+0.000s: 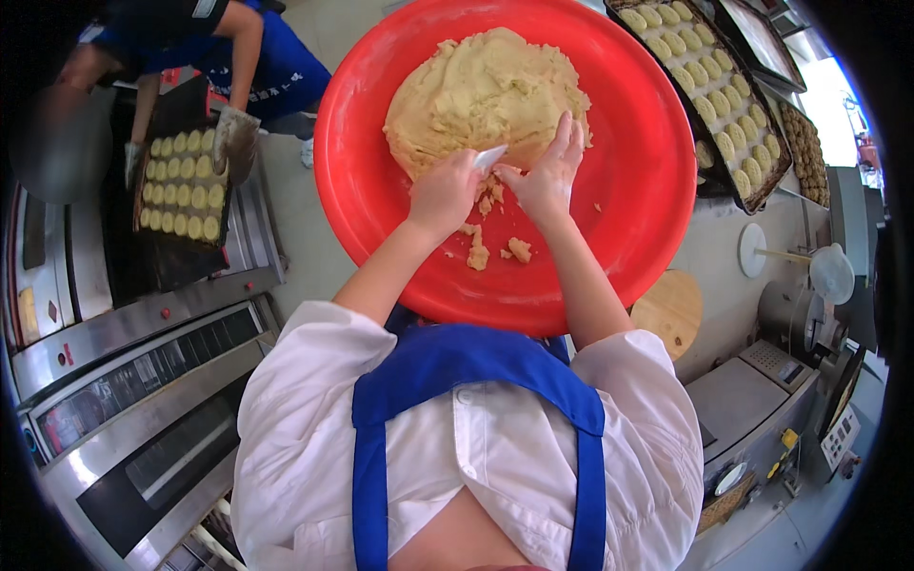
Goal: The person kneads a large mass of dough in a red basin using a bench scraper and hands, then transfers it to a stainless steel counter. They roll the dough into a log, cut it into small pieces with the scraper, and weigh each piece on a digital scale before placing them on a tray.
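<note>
A large mound of pale yellow dough (pixel 493 93) lies in a wide red plastic basin (pixel 643 214) in front of me. My left hand (pixel 446 193) is closed on a small white scraper (pixel 490 157) near the dough's lower edge. Close to the scraper's tip, my right hand (pixel 550 171) has its fingers apart, with the thumb by some crumbs and the fingertips near or on the dough; whether it pinches a bit is unclear. Loose dough pieces (pixel 477 251) are scattered on the basin floor below the hands.
At left, a gloved person (pixel 264 64) in a blue apron holds a tray of round pastries (pixel 182 185) by an oven (pixel 143 364). Another pastry tray (pixel 714 93) stands at upper right. A round wooden board (pixel 668 310) and a machine (pixel 750 392) are at right.
</note>
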The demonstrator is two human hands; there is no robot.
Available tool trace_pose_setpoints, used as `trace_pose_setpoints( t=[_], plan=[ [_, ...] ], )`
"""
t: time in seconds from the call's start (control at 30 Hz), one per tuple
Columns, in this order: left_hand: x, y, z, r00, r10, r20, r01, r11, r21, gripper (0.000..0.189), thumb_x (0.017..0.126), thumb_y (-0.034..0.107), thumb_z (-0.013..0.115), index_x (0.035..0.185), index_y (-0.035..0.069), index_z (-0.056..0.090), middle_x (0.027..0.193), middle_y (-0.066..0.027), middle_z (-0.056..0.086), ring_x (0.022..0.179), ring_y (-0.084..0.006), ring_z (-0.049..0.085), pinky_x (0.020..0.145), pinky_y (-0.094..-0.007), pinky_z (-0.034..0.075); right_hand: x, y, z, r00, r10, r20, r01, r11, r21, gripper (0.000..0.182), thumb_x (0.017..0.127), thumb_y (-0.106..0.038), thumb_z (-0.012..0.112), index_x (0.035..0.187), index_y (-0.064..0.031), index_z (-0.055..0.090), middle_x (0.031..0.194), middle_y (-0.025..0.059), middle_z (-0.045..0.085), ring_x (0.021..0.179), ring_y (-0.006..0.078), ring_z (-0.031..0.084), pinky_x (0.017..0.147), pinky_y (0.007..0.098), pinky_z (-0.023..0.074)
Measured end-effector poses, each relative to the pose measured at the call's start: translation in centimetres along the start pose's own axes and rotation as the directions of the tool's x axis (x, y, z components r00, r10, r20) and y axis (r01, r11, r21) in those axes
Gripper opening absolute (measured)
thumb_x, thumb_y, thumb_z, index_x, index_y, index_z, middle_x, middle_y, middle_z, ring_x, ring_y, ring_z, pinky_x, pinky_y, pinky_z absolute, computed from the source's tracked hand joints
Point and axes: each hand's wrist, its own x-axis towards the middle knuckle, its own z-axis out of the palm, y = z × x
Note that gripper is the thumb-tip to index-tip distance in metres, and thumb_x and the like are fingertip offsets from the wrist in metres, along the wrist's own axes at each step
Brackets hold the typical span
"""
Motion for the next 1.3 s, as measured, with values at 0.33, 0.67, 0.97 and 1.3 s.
trace_pose_setpoints(
  t=[0.33, 0.67, 0.97, 1.3],
  plan=[
    [-0.9, 1.6, -1.4, 0.946, 0.294, -0.136, -0.274, 0.95, 0.151, 0.02, 0.086, 0.009, 0.064, 0.106, 0.008, 0.061, 0.089, -0.0048, 0.06, 0.08, -0.0246, 0.06, 0.066, -0.0367, 0.051, 0.6, 2.3, 2.5, 0.998, 0.068, -0.016, -0.062, 0.966, 0.25, 0.12, 0.074, -0.033, 0.085, 0.153, -0.0027, 0.0, 0.147, 0.0279, 0.018, 0.137, 0.0436, 0.026, 0.115, 0.0476, 0.0273],
    [-0.8, 2.4, -1.7, 0.934, 0.304, -0.188, -0.306, 0.952, 0.02, 0.018, 0.087, 0.01, 0.062, 0.104, 0.009, 0.061, 0.087, -0.0062, 0.059, 0.082, -0.0263, 0.061, 0.068, -0.0385, 0.052, 0.3, 1.4, 1.8, 0.99, 0.129, 0.053, -0.139, 0.941, 0.31, 0.119, 0.073, -0.027, 0.085, 0.154, -0.0039, -0.001, 0.146, 0.0272, 0.021, 0.136, 0.0425, 0.029, 0.114, 0.0466, 0.0295],
    [0.0, 1.3, -1.7, 0.974, 0.164, -0.156, -0.149, 0.984, 0.099, 0.019, 0.086, 0.01, 0.063, 0.105, 0.011, 0.062, 0.09, -0.0057, 0.06, 0.082, -0.0262, 0.06, 0.068, -0.0371, 0.052, 0.5, 1.2, 1.6, 0.996, -0.012, -0.094, 0.037, 0.961, 0.274, 0.109, 0.075, -0.019, 0.081, 0.153, -0.0012, 0.007, 0.146, 0.0273, 0.024, 0.136, 0.0435, 0.028, 0.114, 0.0474, 0.0291],
    [0.9, 0.7, -1.9, 0.928, 0.292, -0.23, -0.273, 0.955, 0.112, 0.023, 0.085, 0.007, 0.062, 0.108, 0.01, 0.062, 0.092, -0.0063, 0.061, 0.082, -0.028, 0.06, 0.068, -0.0388, 0.051, -0.2, 1.9, 3.5, 1.0, 0.012, 0.007, -0.013, 0.912, 0.41, 0.103, 0.086, -0.037, 0.074, 0.154, -0.0028, 0.005, 0.149, 0.0264, 0.025, 0.137, 0.0409, 0.032, 0.113, 0.0493, 0.0293]
  ],
)
